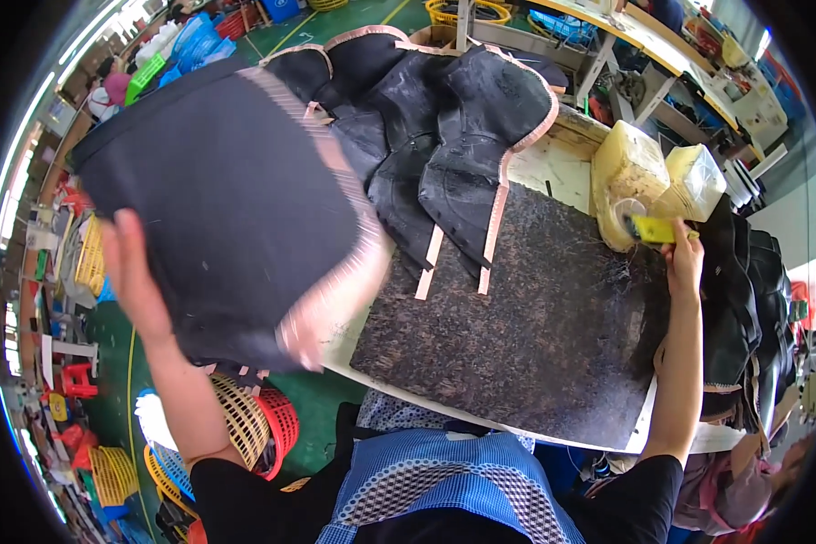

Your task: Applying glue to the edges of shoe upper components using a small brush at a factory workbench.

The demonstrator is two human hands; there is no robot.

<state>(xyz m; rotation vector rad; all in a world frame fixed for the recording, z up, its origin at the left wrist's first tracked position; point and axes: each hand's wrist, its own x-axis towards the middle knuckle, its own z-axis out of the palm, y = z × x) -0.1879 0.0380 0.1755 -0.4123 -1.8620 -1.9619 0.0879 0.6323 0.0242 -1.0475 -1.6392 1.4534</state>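
A large black leather-like panel with a pale pink notched border is raised on the left, slightly blurred along its edge. My left hand grips it by its left side, fingers closed against it and thumb hidden. On the right, my right hand is closed round a yellow-handled brush. The brush's tip is at the round mouth of a yellowed, glue-crusted plastic jug. Between my hands lies a dark mottled board on the worktable.
Several black pieces with pink edging are heaped at the table's far side. A second yellowish container stands beside the jug. More black pieces hang at the right. Red and yellow baskets stand on the green floor at left.
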